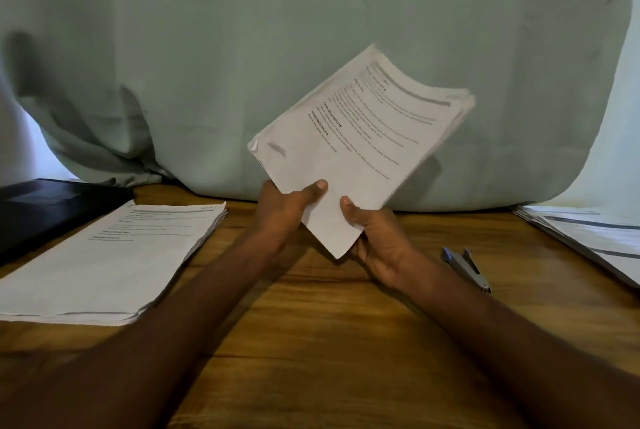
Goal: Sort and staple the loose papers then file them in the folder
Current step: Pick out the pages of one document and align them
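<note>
Above the wooden tabletop (311, 342), the left hand (280, 210) and right hand (377, 238) pinch the near corner of a tilted sheaf of papers (360, 138), thumbs on top. A stapler (467, 267) lies to the right, a paper stack (110, 262) to the left, and a black folder (45, 207) far left.

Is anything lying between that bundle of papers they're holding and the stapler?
Nothing visible. Both hands hold the papers above the table; only bare wood lies between them and the stapler on the right.
</note>
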{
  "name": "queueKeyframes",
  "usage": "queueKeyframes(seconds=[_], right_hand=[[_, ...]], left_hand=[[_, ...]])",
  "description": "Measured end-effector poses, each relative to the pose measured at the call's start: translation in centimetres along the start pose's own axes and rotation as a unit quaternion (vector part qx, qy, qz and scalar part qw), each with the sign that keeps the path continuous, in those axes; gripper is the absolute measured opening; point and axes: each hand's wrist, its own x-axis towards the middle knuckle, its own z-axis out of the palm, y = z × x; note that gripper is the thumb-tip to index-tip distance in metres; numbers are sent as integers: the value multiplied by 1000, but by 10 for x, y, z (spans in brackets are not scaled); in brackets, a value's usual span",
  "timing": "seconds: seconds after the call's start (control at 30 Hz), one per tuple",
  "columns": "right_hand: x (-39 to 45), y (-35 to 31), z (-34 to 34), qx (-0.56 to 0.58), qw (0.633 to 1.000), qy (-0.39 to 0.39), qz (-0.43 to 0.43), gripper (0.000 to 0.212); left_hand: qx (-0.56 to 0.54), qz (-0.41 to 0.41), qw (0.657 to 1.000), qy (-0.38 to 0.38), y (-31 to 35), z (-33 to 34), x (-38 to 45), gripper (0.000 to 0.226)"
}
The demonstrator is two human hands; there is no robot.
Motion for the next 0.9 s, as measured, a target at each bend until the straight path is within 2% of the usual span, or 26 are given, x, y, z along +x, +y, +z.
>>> queueKeyframes(seconds=[0.1,0.23,0.3,0.4,0.53,0.63,0.8,0.9], right_hand=[[1,-10,-3,-41,999,13,-33,40],[0,-40,-27,-86,986,70,-125,46],[2,-61,-42,-129,971,104,-172,40],[7,-79,-59,-190,952,141,-193,33],[7,-79,-65,-234,959,71,-142,38],[4,-74,-60,-260,960,26,-104,41],[0,-61,-45,-309,932,70,-176,35],[2,-52,-38,-328,927,64,-169,38]], left_hand=[[71,33,997,23,10,-15,7,32],[189,56,977,77,20,-42,13,66],[229,65,967,87,24,-51,16,66],[293,76,950,83,28,-57,21,65],[348,81,933,49,27,-58,21,61],[355,92,928,58,26,-60,23,47],[244,67,964,82,24,-55,20,53],[214,58,972,85,17,-45,16,52]])
